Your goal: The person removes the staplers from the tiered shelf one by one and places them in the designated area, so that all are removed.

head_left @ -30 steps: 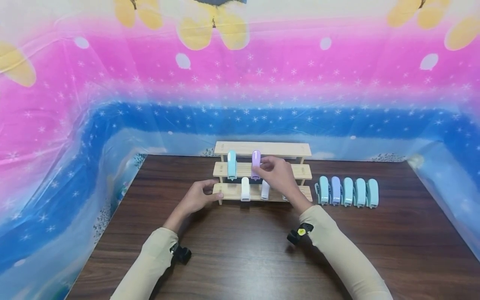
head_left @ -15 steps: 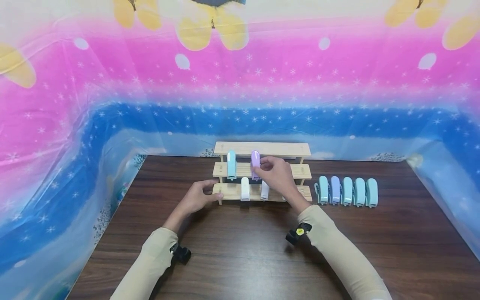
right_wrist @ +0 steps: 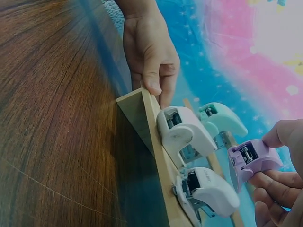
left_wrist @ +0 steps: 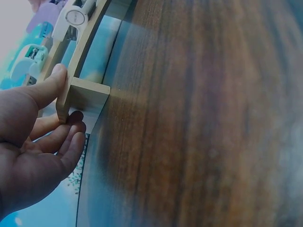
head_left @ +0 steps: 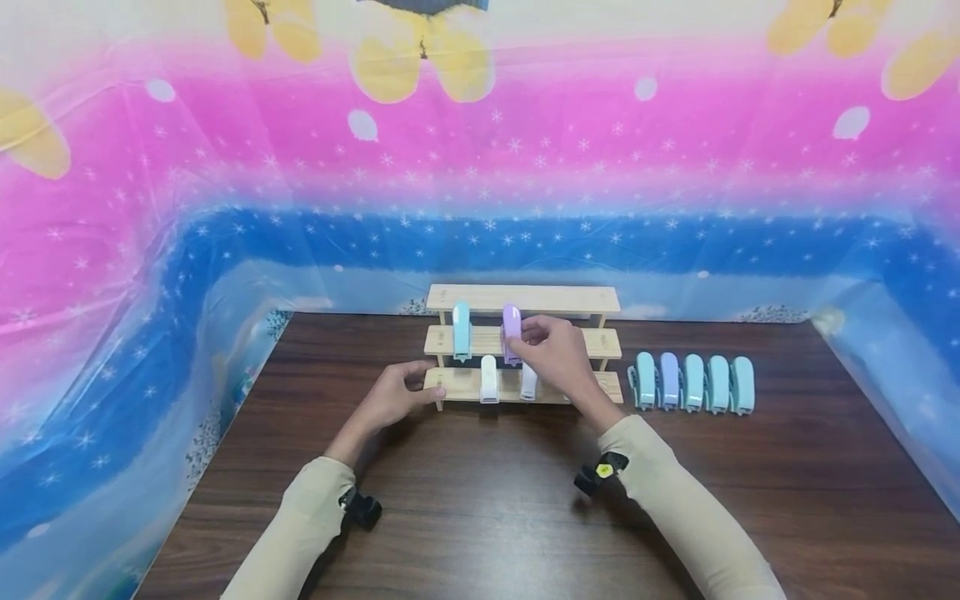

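Observation:
In the head view a three-tier wooden rack (head_left: 585,342) stands at the table's back. My left hand (head_left: 393,394) grips the left end of its lowest tier, thumb on top and fingers curled beneath. My right hand (head_left: 558,354) pinches a purple hole punch (right_wrist: 255,158) between thumb and fingers at the middle tier. Left of it on that tier stands a teal hole punch (head_left: 461,331). Two white hole punches (head_left: 489,379) show on the lowest tier; my right forearm partly hides that tier's right side. Whether the purple punch touches the tier, I cannot tell.
Right of the rack, several teal hole punches (head_left: 717,384) and a lavender one (head_left: 669,382) stand in a row on the dark wood table (head_left: 480,517). A printed cloth (head_left: 480,183) hangs behind and along the sides. The top tier (head_left: 525,297) bears nothing.
The purple hole punch has shifted very slightly down and toward the front in my right hand. My left hand keeps its grip on the rack.

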`<state>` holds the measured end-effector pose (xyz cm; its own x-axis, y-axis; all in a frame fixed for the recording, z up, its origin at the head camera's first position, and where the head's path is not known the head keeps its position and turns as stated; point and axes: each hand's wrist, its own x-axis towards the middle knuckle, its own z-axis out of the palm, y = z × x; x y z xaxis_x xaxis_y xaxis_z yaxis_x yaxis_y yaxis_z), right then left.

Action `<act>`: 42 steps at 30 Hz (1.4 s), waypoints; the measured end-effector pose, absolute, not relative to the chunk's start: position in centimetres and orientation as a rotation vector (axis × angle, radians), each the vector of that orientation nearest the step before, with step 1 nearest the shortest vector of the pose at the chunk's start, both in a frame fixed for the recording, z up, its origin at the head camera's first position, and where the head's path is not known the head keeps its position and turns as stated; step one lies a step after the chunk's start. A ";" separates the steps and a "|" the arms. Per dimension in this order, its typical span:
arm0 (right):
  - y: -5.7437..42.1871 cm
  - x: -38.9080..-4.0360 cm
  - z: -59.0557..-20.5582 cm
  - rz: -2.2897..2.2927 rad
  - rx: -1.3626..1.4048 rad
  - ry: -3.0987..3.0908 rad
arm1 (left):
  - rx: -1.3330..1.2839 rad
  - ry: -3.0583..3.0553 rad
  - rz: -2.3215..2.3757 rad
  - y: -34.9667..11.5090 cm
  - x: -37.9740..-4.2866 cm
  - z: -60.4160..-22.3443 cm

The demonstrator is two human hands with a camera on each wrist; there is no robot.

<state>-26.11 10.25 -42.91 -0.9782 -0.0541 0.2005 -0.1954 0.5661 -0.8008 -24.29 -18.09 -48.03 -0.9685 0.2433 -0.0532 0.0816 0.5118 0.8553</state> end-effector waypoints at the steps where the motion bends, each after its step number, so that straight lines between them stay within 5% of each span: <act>1: 10.3 -26.0 -42.8 1.381 0.210 -2.639 | 0.282 2.584 1.445 -18.1 -24.3 -48.0; 42: 17.8 -22.6 -40.2 1.260 0.111 -2.559 | 0.291 2.570 1.449 -18.1 -24.5 -48.4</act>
